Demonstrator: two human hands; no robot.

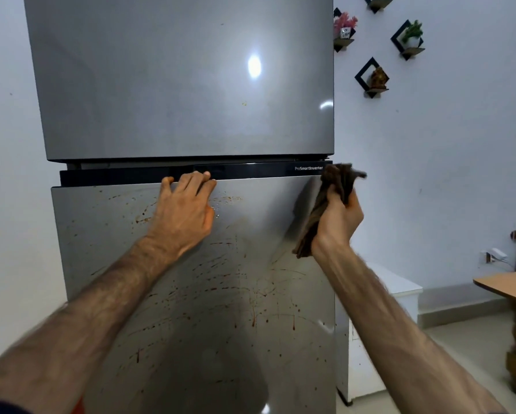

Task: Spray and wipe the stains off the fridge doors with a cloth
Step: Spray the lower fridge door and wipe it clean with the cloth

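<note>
Two fridge doors: upper door (179, 79) nearly clean, lower door (197, 294) spattered with reddish-brown stains (252, 318). Left hand (185, 210) flat on it, fingers together, hooked over its top edge. Right hand (339, 218) fisted around one brown cloth (325, 204) at the door's right edge

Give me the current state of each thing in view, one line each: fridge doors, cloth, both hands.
Upper fridge door: shut, mostly clean, one small speck.
Lower fridge door: shut, covered in reddish-brown splatters and drips.
Brown cloth: bunched up, held near the lower door's upper right corner.
Left hand: empty, fingers hooked over the lower door's top edge.
Right hand: closed around the cloth.
</note>
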